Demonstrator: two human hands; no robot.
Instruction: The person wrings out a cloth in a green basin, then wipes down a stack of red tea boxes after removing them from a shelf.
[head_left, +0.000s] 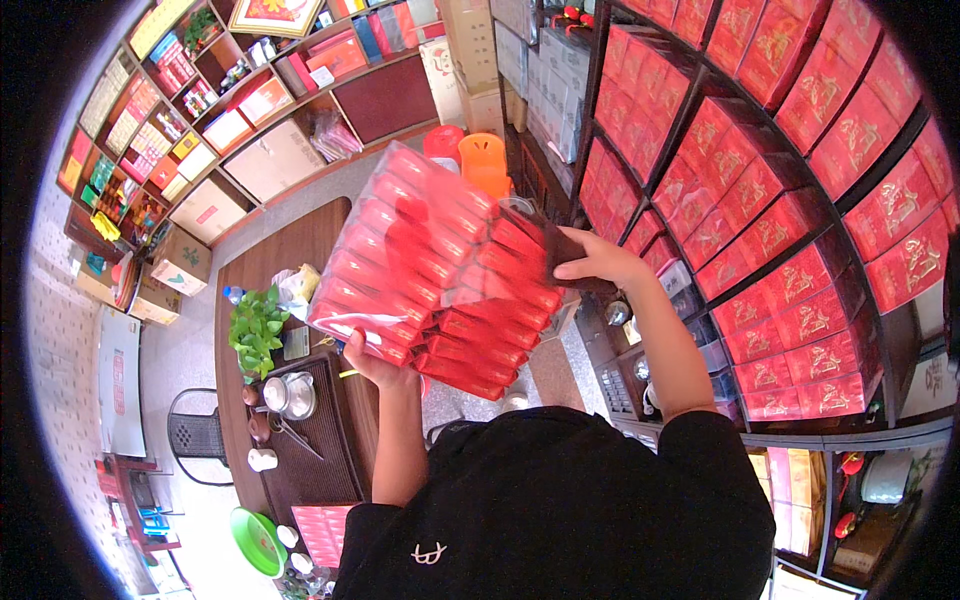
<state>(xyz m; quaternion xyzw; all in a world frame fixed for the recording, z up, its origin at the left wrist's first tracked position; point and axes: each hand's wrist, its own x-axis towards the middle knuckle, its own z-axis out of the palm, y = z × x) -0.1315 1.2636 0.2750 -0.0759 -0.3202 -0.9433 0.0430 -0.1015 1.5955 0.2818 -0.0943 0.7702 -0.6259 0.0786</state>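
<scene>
A large bundle of red packets (409, 259), stacked in rows inside clear plastic wrap, is held up and tilted in front of me. My left hand (381, 367) grips its lower left corner, thumb on the plastic. At the upper right side of the bundle, my right hand (600, 259) has its fingers around a dark brown cloth-like piece (566, 253) that lies against the packets. Whether this hand also bears on the bundle, I cannot tell.
To the left stands a wooden tea table (281, 232) with a leafy plant (259, 330), a slatted tea tray (300, 450) and a white teapot (292, 395). Shelves of red packages (750, 184) rise on the right. An orange plastic chair (484, 161) is beyond the bundle.
</scene>
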